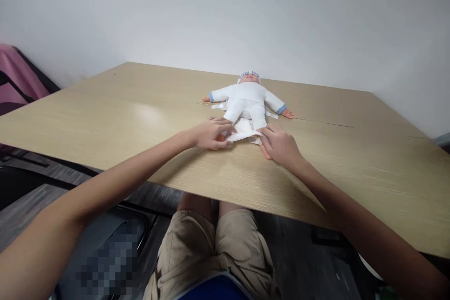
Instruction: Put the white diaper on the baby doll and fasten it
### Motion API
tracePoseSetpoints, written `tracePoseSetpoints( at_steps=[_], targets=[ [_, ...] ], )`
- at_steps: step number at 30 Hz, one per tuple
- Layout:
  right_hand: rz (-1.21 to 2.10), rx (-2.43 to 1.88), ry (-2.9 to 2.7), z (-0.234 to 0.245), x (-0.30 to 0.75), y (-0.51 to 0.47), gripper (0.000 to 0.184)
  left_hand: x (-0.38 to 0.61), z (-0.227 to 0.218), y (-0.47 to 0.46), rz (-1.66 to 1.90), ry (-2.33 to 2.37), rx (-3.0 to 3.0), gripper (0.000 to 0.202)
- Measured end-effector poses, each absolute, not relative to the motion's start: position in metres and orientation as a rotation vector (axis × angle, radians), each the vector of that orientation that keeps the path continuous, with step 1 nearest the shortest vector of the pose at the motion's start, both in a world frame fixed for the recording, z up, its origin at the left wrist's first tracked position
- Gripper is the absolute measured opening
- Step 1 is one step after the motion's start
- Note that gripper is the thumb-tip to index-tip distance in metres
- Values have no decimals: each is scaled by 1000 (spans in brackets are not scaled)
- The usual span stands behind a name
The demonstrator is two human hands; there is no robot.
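Observation:
A baby doll [248, 93] in a white suit with blue cuffs and a lettered cap lies on its back, arms spread, feet toward me. Under its hips and between its legs is a white diaper [243, 126], with tape tabs sticking out on both sides at the waist. My left hand [213, 133] pinches the near left corner of the diaper beside one doll foot. My right hand [279, 143] grips the near right corner, by the other foot. The diaper's front edge is stretched between both hands. My fingertips partly hide the doll's lower legs.
The doll rests on a wooden table [105, 117] with a seam line across it, set against a white wall [225, 14]. A pink cloth [21, 75] hangs over a chair at the far left. A dark chair seat [101, 248] stands below the table's near edge.

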State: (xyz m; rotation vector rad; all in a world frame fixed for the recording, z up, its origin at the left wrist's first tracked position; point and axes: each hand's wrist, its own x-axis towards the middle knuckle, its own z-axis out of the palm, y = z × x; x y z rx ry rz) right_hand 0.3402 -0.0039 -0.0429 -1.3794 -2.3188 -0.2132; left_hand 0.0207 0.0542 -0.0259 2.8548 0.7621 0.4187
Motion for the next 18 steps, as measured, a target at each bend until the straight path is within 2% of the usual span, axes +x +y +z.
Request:
tracePoseSetpoints(
  at_steps=[2,3,6,7,12,18],
  targets=[
    [-96,-1349,-2209,-40,344,6,28,28,-30,51,465,866,2886,59],
    [-37,-1308,-2161,-39,345,11,28,32,-31,51,496,917,2892,56],
    [97,-1156,-2053,-36,348,27,27,40,-32,63,657,1045,2848,29],
    [113,-1132,-2013,-36,348,32,27,42,-30,70,727,1072,2804,26],
    [64,-1209,-1826,-33,352,71,32,55,-10,115,1053,1076,2537,39],
    [247,-1376,-1640,-18,354,136,32,82,3,171,1190,1110,2124,30]
  ],
)
